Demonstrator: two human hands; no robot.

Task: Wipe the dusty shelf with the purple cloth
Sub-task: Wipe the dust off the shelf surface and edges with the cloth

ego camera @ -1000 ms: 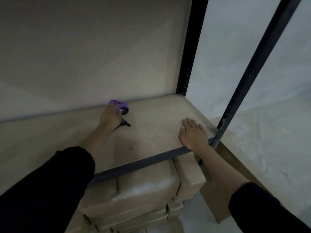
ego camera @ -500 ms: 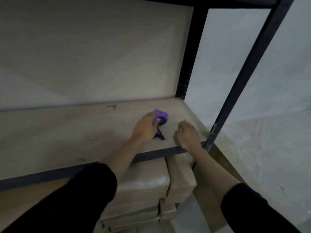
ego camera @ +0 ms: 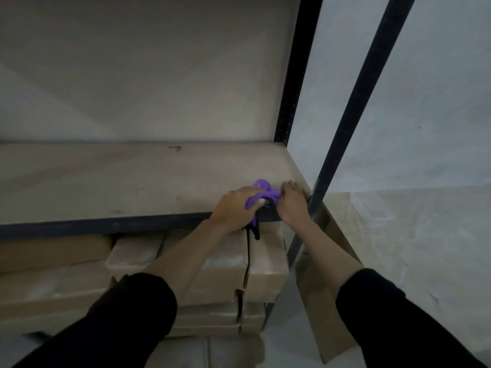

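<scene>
Right now the wiping stroke sits at the front right corner of the shelf point(ego camera: 106, 181). The left hand point(ego camera: 236, 205) has its fingers curled tight round the bunched purple cloth point(ego camera: 263, 191) and presses it onto the board just above the dark front rail point(ego camera: 106, 225). A dark strip hangs from under that hand down in front of the rail; whether it belongs to the cloth I cannot tell. The right hand point(ego camera: 291, 201) holds nothing. It rests on the board just beside the cloth, fingers relaxed, close to the black upright post point(ego camera: 318, 187), seemingly as a brace. Cardboard boxes point(ego camera: 225, 266) are stacked below the shelf. I judge the task to be mid-wipe, with this corner covered and the long left stretch of board likely left to do, including the small dark mark point(ego camera: 174, 148) near the back edge. The next move calls for carrying the cloth leftward, pressed flat, in overlapping passes, and keeping the bunch from slipping off the front edge.
</scene>
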